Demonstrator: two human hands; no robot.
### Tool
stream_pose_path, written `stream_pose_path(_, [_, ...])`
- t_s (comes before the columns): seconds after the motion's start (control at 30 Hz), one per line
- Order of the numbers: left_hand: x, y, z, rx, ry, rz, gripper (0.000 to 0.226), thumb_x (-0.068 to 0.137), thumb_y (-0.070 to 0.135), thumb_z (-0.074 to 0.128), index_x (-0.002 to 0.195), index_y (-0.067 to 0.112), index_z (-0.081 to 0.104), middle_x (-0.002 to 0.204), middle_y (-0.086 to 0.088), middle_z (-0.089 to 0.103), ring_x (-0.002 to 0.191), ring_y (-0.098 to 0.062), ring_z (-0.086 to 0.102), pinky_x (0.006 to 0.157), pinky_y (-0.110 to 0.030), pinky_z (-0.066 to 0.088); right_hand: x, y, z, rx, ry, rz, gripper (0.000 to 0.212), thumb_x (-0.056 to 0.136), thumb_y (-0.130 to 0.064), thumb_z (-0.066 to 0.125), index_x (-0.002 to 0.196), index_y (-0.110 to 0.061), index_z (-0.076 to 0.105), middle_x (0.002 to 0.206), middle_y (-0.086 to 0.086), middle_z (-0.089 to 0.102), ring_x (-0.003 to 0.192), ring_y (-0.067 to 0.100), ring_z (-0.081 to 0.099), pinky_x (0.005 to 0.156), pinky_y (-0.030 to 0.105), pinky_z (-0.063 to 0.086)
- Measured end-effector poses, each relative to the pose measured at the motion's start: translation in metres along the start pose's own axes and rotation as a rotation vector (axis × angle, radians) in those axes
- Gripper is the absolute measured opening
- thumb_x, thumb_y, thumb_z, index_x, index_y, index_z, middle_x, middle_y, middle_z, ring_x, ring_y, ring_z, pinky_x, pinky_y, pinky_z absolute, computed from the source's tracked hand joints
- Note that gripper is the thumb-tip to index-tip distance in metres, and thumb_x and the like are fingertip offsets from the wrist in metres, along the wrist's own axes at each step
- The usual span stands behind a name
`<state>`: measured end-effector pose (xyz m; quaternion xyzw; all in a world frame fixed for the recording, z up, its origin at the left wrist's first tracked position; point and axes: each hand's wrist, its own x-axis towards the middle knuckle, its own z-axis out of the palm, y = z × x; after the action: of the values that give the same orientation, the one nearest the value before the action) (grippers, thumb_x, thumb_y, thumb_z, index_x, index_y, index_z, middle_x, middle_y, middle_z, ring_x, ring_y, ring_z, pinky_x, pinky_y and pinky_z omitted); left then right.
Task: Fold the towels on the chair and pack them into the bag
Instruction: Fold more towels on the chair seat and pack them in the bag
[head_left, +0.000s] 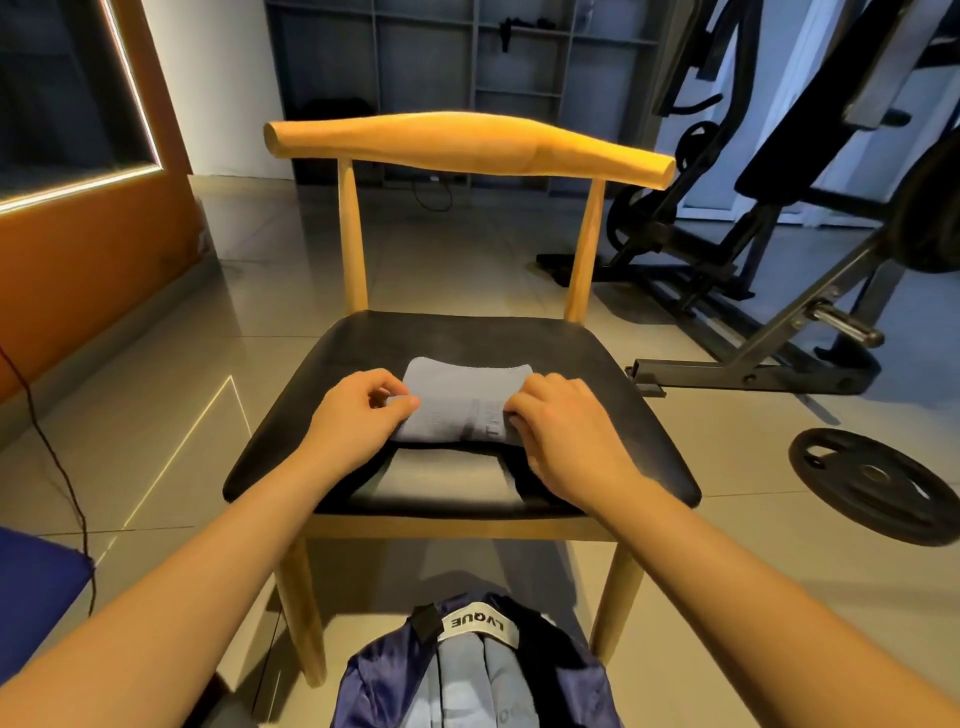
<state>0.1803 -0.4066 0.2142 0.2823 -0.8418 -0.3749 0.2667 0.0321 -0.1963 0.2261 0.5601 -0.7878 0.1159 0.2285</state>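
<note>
A folded grey-blue towel (460, 397) lies on the black seat of a wooden chair (597, 364). My left hand (358, 410) pinches the towel's left edge between thumb and curled fingers. On the other side, my right hand (561, 431) grips the right edge, fingers curled over it. A dark blue bag (395, 675) with a white "LVQUE" label stands open on the floor in front of the chair, and folded grey-blue towels (467, 675) show inside it.
A weight bench frame (779, 291) and a round weight plate (872, 483) occupy the floor to the right. An orange wall panel (78, 249) and a thin cable (57, 467) are on the left. A blue surface (36, 597) sits at the lower left edge.
</note>
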Motion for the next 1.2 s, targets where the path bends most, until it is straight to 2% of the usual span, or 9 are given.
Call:
stream_pose_path(0.1, [-0.003,-0.001,0.005,0.142,0.131,0.183,0.003,0.096,0.03,0.069,0.094,0.03,0.071,0.097,0.014,0.063,0.091,-0.008,0.059,0.084,-0.032,0.052,-0.008,-0.002,0.007,-0.039,-0.037,-0.03,0.03,0.097,-0.046,0.052,0.103,-0.02,0.066,0.102,-0.001,0.059,0.091,0.022,0.054,0.079,0.036,0.041])
stream_pose_path(0.23, [-0.01,-0.006,-0.001,0.251,0.015,0.384,0.025,0.098,0.035,0.064,0.121,0.027,0.072,0.109,0.018,0.065,0.103,-0.003,0.052,0.089,-0.023,0.044,0.001,0.006,0.01,0.128,-0.068,0.072,0.023,0.1,-0.036,0.056,0.1,-0.016,0.068,0.1,0.002,0.062,0.091,0.025,0.055,0.078,0.037,0.043])
stream_pose_path(0.33, [-0.007,-0.011,-0.006,0.291,-0.097,0.376,0.041,0.092,0.045,0.07,0.13,0.03,0.066,0.111,0.02,0.064,0.104,-0.002,0.052,0.088,-0.02,0.041,0.015,0.011,0.006,0.335,-0.165,0.22,0.025,0.101,-0.034,0.057,0.093,-0.012,0.066,0.09,0.004,0.063,0.085,0.024,0.056,0.077,0.044,0.05])
stream_pose_path(0.5, [0.009,-0.002,-0.008,0.14,-0.197,0.219,0.029,0.096,0.04,0.067,0.123,0.032,0.068,0.11,0.015,0.067,0.102,-0.006,0.059,0.089,-0.027,0.049,0.03,0.023,-0.008,0.564,-0.364,0.397,0.028,0.101,-0.034,0.057,0.101,-0.008,0.068,0.091,0.011,0.069,0.086,0.03,0.063,0.076,0.044,0.051])
stream_pose_path(0.67, [0.019,-0.004,0.006,0.088,-0.063,0.181,0.017,0.094,0.039,0.07,0.108,0.032,0.066,0.103,0.009,0.064,0.091,-0.01,0.061,0.082,-0.028,0.051,0.019,0.004,0.006,0.054,-0.031,0.122,0.015,0.1,-0.026,0.054,0.104,-0.018,0.066,0.1,0.003,0.061,0.091,0.028,0.056,0.077,0.041,0.042])
stream_pose_path(0.87, [0.028,0.002,0.017,0.308,0.107,0.334,0.02,0.098,0.037,0.064,0.109,0.025,0.075,0.101,0.008,0.064,0.095,-0.012,0.056,0.088,-0.04,0.053,0.009,0.012,0.013,0.035,-0.137,0.061,0.028,0.096,-0.046,0.058,0.099,-0.019,0.063,0.1,0.002,0.06,0.093,0.025,0.056,0.082,0.04,0.045])
stream_pose_path(1.07, [0.031,0.004,0.0,0.363,-0.212,0.376,0.05,0.083,0.066,0.068,0.115,0.027,0.07,0.104,0.012,0.064,0.097,-0.009,0.055,0.085,-0.031,0.048,0.033,0.026,-0.002,0.462,-0.391,0.316,0.036,0.098,-0.038,0.061,0.079,-0.008,0.062,0.075,0.003,0.055,0.07,0.022,0.051,0.062,0.035,0.037])
stream_pose_path(1.13, [0.041,0.005,-0.002,0.272,-0.274,0.308,0.04,0.086,0.057,0.072,0.105,0.023,0.074,0.097,0.007,0.067,0.092,-0.012,0.059,0.083,-0.036,0.051,0.036,0.027,-0.006,0.513,-0.429,0.362,0.038,0.096,-0.038,0.064,0.081,-0.003,0.063,0.071,0.006,0.053,0.068,0.024,0.049,0.061,0.035,0.036])
stream_pose_path(1.2, [0.053,0.012,-0.001,0.224,-0.338,0.257,0.027,0.09,0.043,0.074,0.096,0.017,0.075,0.093,-0.002,0.07,0.088,-0.019,0.064,0.084,-0.041,0.053,0.035,0.021,-0.006,0.305,-0.342,0.299,0.03,0.095,-0.038,0.064,0.092,-0.009,0.065,0.084,0.004,0.058,0.081,0.027,0.055,0.069,0.037,0.041])
